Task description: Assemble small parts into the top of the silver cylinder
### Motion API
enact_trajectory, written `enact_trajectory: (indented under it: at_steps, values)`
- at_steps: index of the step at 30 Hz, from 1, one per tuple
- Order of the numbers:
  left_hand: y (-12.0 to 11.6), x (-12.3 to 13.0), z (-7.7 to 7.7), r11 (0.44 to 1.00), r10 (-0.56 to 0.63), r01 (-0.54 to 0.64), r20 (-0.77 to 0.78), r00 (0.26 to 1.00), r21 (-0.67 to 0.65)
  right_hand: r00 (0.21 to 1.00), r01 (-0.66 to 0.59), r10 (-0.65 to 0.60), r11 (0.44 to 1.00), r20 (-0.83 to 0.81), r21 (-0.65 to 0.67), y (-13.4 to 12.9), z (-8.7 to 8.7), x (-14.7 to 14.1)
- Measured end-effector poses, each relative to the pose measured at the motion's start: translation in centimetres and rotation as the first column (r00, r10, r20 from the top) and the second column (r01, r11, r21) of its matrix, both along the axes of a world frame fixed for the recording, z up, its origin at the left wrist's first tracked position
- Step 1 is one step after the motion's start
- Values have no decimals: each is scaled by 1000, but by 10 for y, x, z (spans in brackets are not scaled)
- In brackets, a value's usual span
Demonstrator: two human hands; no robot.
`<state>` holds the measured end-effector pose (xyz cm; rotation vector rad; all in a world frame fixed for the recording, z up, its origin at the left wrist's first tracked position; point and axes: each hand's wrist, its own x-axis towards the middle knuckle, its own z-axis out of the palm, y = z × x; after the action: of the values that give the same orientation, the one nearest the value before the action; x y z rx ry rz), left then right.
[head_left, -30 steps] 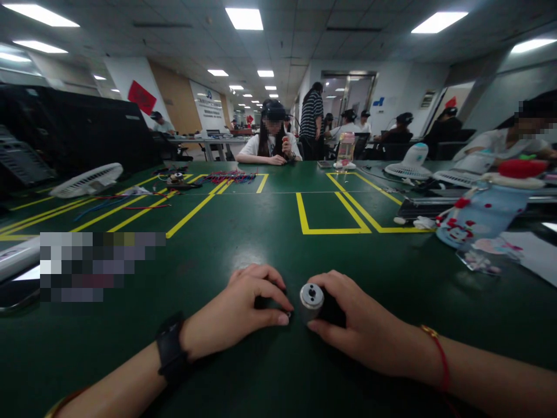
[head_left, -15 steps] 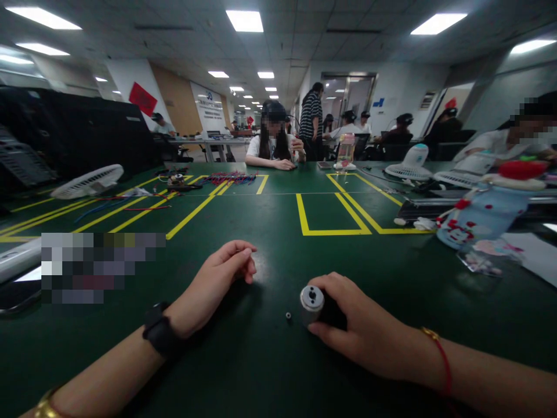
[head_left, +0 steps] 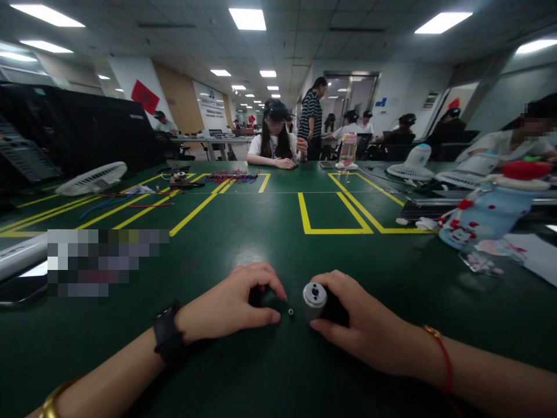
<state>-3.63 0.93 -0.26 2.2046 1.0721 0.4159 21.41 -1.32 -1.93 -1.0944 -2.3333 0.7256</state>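
A silver metal cylinder, with a central hole and two smaller holes in its top face, stands upright on the green tabletop. My right hand grips it from the right, thumb in front and fingers behind. Just left of the cylinder lies a tiny metal ring-like part with a dark centre. My left hand is open beside that part, thumb and forefinger spread apart, their tips just left of it and not closed on anything.
Yellow tape marks the green table. To the right are a blue bottle and white fans; to the left, another fan and a phone. Red and blue wires lie further back, before a seated person.
My left hand has moved right and down to the tiny ring-like part, and its thumb and forefinger have spread. My right hand still holds the cylinder in place.
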Motion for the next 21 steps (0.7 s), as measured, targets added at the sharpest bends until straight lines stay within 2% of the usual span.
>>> enact_trajectory:
  at_steps: [9,12,16,21]
  values:
    - [-7,12,-5,994,57,-51,-58,997,101,1000,-7,7,1000,2,1,2,0,0]
    - [-6,14,-4,992,92,-98,69,993,84,1000,-8,8,1000,-2,-3,1,0,0]
    - [-11,22,5,974,166,-199,260,951,107,1000,-13,13,1000,5,5,1,1,-1]
    - [-20,36,12,966,145,-202,310,940,161,1000,-23,23,999,16,24,2,1,-3]
